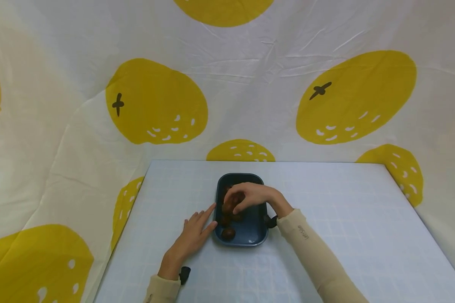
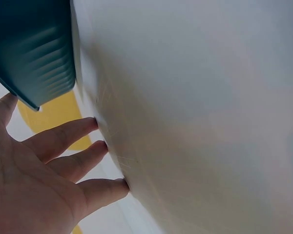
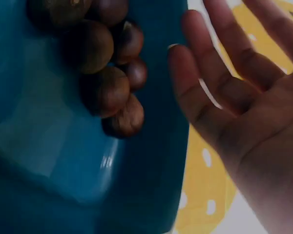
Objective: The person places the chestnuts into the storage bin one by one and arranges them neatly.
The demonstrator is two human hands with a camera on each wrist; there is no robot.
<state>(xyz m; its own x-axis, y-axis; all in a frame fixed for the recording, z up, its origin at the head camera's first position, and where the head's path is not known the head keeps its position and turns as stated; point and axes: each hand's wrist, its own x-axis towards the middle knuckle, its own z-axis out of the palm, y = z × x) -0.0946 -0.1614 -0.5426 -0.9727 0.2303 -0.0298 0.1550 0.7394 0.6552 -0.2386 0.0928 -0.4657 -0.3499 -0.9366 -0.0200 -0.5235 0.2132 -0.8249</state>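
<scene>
A dark blue rounded rectangular tray [image 1: 252, 235] stands on the table. Several round, glossy brown nuts resembling chestnuts [image 3: 107, 90] lie in it, mostly along its left side, with one nut [image 1: 228, 234] near the front left corner. My right hand [image 1: 250, 195] is over the tray, fingers bent loosely down above the nuts. In the right wrist view its fingers [image 3: 188, 73] appear apart from the nuts, and nothing shows in its grasp. My left hand [image 1: 191, 235] lies spread at the tray's left side; the index finger and thumb reach its wall, and other fingertips [image 2: 100, 146] rest on the table.
The white table [image 1: 326, 219] has a faint grid pattern and extends to both sides of the tray. A pale cloth [image 1: 250, 101] with yellow fruit prints hangs behind it and on the left. Dark wrist straps [image 1: 184, 274] show by both sleeves.
</scene>
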